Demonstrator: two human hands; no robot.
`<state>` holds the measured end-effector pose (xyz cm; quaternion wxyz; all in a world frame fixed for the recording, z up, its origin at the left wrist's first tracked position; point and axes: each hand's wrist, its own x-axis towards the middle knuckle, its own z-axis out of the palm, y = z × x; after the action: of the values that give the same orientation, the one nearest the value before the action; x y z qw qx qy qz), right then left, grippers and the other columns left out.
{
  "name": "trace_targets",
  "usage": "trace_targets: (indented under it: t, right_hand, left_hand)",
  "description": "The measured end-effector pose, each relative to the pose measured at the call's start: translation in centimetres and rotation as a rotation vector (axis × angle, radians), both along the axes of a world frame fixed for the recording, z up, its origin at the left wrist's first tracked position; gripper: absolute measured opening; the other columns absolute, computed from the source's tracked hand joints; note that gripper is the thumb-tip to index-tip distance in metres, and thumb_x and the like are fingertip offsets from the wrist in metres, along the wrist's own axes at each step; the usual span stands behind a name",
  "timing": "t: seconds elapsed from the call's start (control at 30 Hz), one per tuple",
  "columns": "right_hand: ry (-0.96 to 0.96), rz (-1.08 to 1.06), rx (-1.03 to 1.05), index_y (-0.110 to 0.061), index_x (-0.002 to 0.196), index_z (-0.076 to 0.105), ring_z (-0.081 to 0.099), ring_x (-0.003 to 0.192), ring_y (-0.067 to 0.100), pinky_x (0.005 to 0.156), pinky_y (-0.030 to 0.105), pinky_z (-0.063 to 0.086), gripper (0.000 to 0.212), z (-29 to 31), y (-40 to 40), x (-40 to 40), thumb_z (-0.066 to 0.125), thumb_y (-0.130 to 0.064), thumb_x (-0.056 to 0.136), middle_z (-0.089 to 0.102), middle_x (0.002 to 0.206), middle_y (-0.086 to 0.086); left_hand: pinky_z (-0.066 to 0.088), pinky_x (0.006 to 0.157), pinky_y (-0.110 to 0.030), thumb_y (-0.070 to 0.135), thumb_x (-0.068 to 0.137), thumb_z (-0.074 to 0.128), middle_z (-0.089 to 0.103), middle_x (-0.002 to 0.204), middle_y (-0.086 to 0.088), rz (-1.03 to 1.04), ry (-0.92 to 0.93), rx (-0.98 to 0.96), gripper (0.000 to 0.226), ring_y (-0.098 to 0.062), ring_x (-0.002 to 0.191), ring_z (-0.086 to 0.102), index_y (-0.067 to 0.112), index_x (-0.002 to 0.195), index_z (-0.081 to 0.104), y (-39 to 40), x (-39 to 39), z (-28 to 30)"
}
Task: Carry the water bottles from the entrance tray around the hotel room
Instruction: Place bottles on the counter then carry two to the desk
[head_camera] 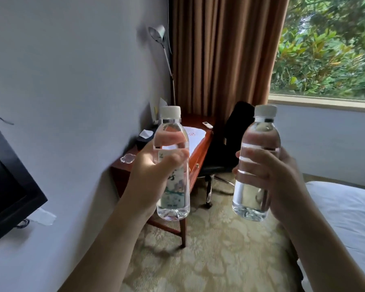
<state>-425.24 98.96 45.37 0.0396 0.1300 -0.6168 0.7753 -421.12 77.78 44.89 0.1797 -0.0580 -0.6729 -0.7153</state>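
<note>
I hold two clear plastic water bottles with white caps upright in front of me, about chest high. My left hand [150,173] grips the left bottle [173,194] around its middle; this bottle shows a pale green printed label. My right hand [270,178] wraps the right bottle [251,199], whose label side faces away. Both bottles look full and stay apart from each other, a hand's width between them. No entrance tray is in sight.
A red-brown wooden desk [200,152] stands against the left wall with a white cloth, a remote and a glass ashtray [127,159]. A black office chair [230,142] sits beside it. Brown curtain, window, bed corner [346,209] at right, wall television [6,186] at left, patterned carpet below.
</note>
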Motion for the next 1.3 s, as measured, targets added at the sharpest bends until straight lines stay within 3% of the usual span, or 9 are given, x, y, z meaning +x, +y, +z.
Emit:
trace_targets:
  t: [0.13, 0.33, 0.67, 0.87, 0.93, 1.07, 1.13, 1.2, 1.3]
  right_hand:
    - [-0.02, 0.015, 0.023, -0.02, 0.101, 0.066, 0.07, 0.067, 0.017, 0.056, 0.029, 0.057, 0.03, -1.6, -1.3, -8.4, 0.07, -0.019, 0.071, 0.071, 0.083, 0.006]
    - [-0.055, -0.028, 0.071, -0.026, 0.097, 0.069, 0.07, 0.079, 0.031, 0.06, 0.034, 0.058, 0.03, -1.9, -3.2, -21.8, 0.07, -0.021, 0.067, 0.07, 0.098, 0.021]
    - [-0.063, 0.054, 0.031, -0.019, 0.096, 0.067, 0.064, 0.075, 0.032, 0.059, 0.034, 0.058, 0.025, -2.8, -6.1, -40.1, 0.067, -0.018, 0.07, 0.065, 0.087, 0.019]
    - [-0.056, 0.223, 0.051, -0.019, 0.095, 0.065, 0.071, 0.064, 0.018, 0.057, 0.03, 0.057, 0.024, -4.8, -9.0, -51.0, 0.065, -0.017, 0.071, 0.07, 0.08, 0.004]
    - [-0.063, 0.298, 0.052, -0.019, 0.095, 0.066, 0.072, 0.065, 0.022, 0.058, 0.032, 0.057, 0.024, -5.5, -10.1, -54.6, 0.065, -0.019, 0.071, 0.07, 0.082, 0.006]
    - [-0.056, 0.51, 0.087, -0.018, 0.106, 0.065, 0.072, 0.075, 0.032, 0.06, 0.031, 0.057, 0.033, -6.0, -12.8, -60.8, 0.065, -0.019, 0.073, 0.069, 0.095, 0.014]
    - [-0.056, 0.593, 0.11, -0.021, 0.105, 0.065, 0.072, 0.077, 0.033, 0.06, 0.03, 0.058, 0.033, -6.3, -14.4, -62.9, 0.065, -0.021, 0.072, 0.071, 0.091, 0.011]
    - [-0.063, 0.682, 0.1, -0.025, 0.098, 0.067, 0.072, 0.075, 0.031, 0.06, 0.031, 0.059, 0.027, -6.9, -16.2, -64.4, 0.066, -0.02, 0.071, 0.072, 0.083, 0.007]
    - [-0.071, 0.799, 0.131, -0.023, 0.103, 0.067, 0.07, 0.079, 0.032, 0.065, 0.037, 0.06, 0.03, -8.3, -18.7, -65.6, 0.067, -0.021, 0.072, 0.069, 0.084, 0.006]
  left_hand:
    - [0.057, 0.065, -0.028, 0.034, 0.07, 0.073, 0.07, 0.087, -0.008, 0.043, -0.038, 0.028, 0.035, -0.021, 0.074, 0.071, 0.023, 0.102, 0.066, -1.1, -8.8, -2.1]
    - [0.059, 0.065, -0.031, 0.032, 0.069, 0.074, 0.066, 0.093, -0.007, -0.023, 0.007, 0.125, 0.045, -0.02, 0.075, 0.068, 0.01, 0.107, 0.061, -2.7, -23.6, -2.6]
    - [0.059, 0.061, -0.031, 0.036, 0.065, 0.072, 0.065, 0.081, -0.012, 0.054, -0.048, 0.091, 0.056, -0.023, 0.069, 0.068, 0.004, 0.109, 0.061, -5.4, -40.2, -3.0]
    - [0.058, 0.064, -0.031, 0.04, 0.067, 0.068, 0.064, 0.088, -0.023, 0.28, -0.077, 0.016, 0.049, -0.022, 0.076, 0.068, 0.012, 0.108, 0.065, -6.8, -46.6, -4.4]
    - [0.056, 0.063, -0.026, 0.041, 0.066, 0.068, 0.068, 0.086, -0.014, 0.384, -0.071, -0.006, 0.048, -0.02, 0.077, 0.071, 0.014, 0.107, 0.064, -7.1, -48.3, -4.6]
    - [0.058, 0.067, -0.04, 0.03, 0.067, 0.073, 0.071, 0.084, -0.013, 0.604, -0.064, 0.049, 0.027, -0.03, 0.077, 0.071, 0.024, 0.092, 0.066, -7.3, -50.8, -5.0]
    - [0.058, 0.063, -0.04, 0.028, 0.063, 0.075, 0.069, 0.078, -0.011, 0.705, -0.076, 0.081, 0.022, -0.028, 0.072, 0.069, 0.026, 0.083, 0.066, -7.2, -51.5, -5.2]
    - [0.056, 0.059, -0.033, 0.031, 0.054, 0.075, 0.067, 0.073, -0.005, 0.809, -0.083, 0.095, 0.024, -0.022, 0.067, 0.067, 0.027, 0.077, 0.066, -7.3, -51.7, -5.4]
    - [0.054, 0.059, -0.029, 0.028, 0.051, 0.078, 0.067, 0.075, -0.006, 0.899, -0.105, 0.101, 0.043, -0.018, 0.067, 0.067, 0.012, 0.088, 0.063, -8.0, -51.5, -6.4]
